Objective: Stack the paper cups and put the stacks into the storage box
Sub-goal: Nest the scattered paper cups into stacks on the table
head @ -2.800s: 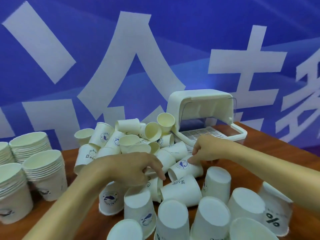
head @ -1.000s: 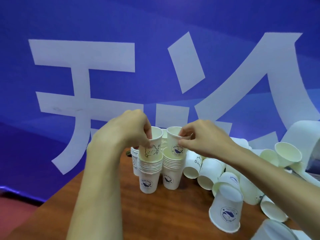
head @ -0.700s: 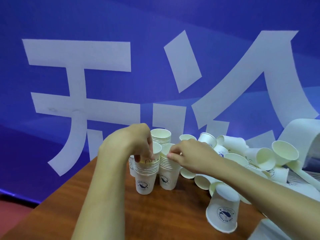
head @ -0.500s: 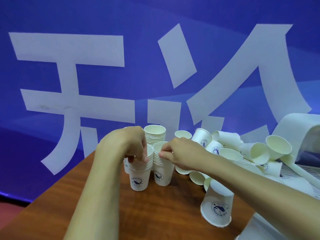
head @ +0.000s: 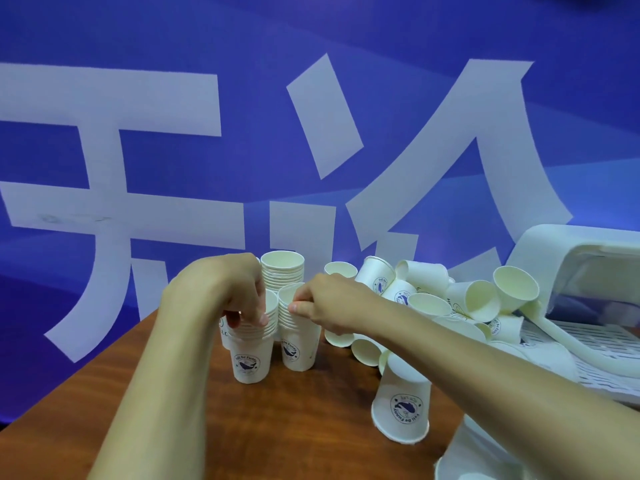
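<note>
Left hand [head: 228, 292] fingers curl round top rim of left stack [head: 250, 358]; right hand [head: 332, 303] thumb and forefinger pinch rim of right stack [head: 297, 351].

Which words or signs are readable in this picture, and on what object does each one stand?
"Full Be Funny": left stack's bottom cup.
"Full Be Funny", inverted: upside-down cup.
"LO", rest hidden: rear cup.
Perhaps "无论", cut off: backdrop.

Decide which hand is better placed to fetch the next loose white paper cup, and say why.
Probably the right hand: it pinches the white cup stack beside the heap of loose white paper cups. The left hand grips the farther stack.
</note>
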